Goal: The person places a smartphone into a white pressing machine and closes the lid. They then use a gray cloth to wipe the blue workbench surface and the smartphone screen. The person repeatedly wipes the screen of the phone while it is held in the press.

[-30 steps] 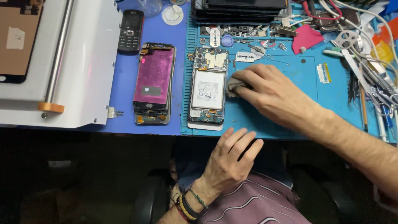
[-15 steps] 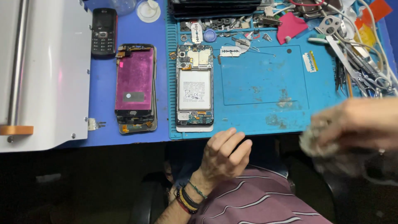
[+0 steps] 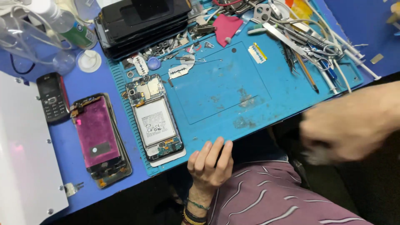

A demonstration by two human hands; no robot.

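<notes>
So left hand (image 3: 210,163) rests empty on the blue mat (image 3: 221,89) edge near the opened phone (image 3: 155,119), right hand (image 3: 348,125) too blurry to tell its grip, best steady it

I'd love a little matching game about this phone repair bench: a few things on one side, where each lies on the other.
Things:
1. opened phone
2. small black keypad phone
3. left hand
4. pink panel

Places:
A. fingers on the near edge of the blue mat
B. on the mat's left part
C. left of the mat, beside the opened phone
D. far left, above the pink panel

Pairs: 1-B, 2-D, 3-A, 4-C
</notes>
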